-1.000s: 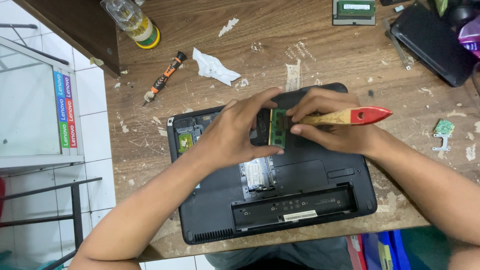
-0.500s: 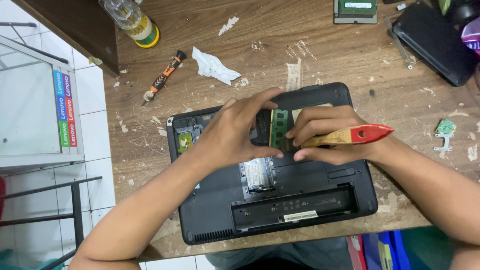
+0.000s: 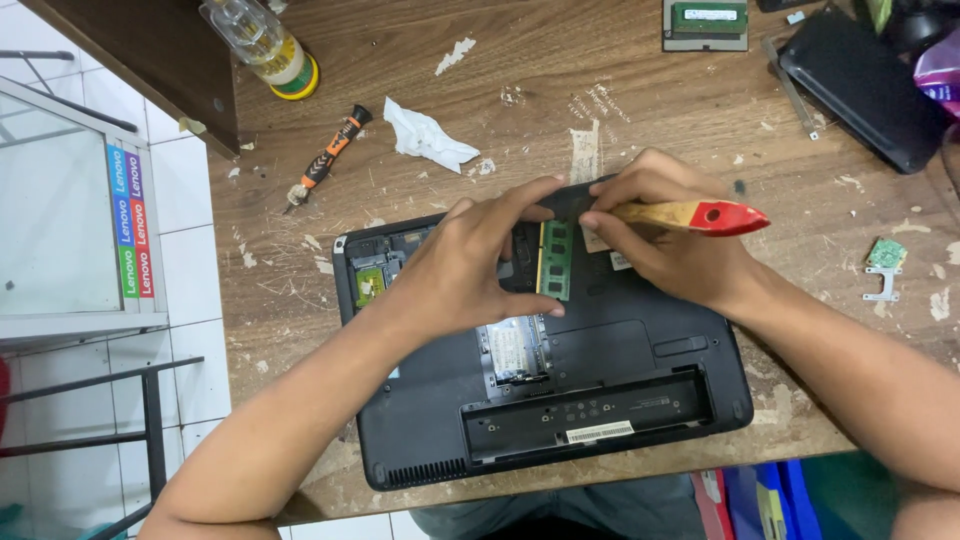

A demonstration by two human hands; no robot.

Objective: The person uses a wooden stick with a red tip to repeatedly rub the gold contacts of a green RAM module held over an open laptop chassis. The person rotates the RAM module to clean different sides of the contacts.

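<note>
The green memory module [image 3: 555, 260] stands just above the middle of the frame, in the open bay on the underside of the black laptop [image 3: 560, 400], its long axis running up and down the picture, so one short end points to the frame's top and the other to its bottom. The left hand [image 3: 470, 270] comes in from the left and spans that axis: a finger reaches over toward the module's upper end and the thumb touches near its lower end, so the hand is pinched on the module lengthwise. The right hand [image 3: 670, 240] lies just right of the module, its fingertips at the upper right edge, closed around a brush [image 3: 695, 215] with a wooden handle and red tip pointing right. Both hands are equally near. Farther out on the bench [image 3: 480, 130] lie a screwdriver [image 3: 325, 160], a crumpled tissue [image 3: 425, 138] and, at the top edge, another module [image 3: 706, 20].
</note>
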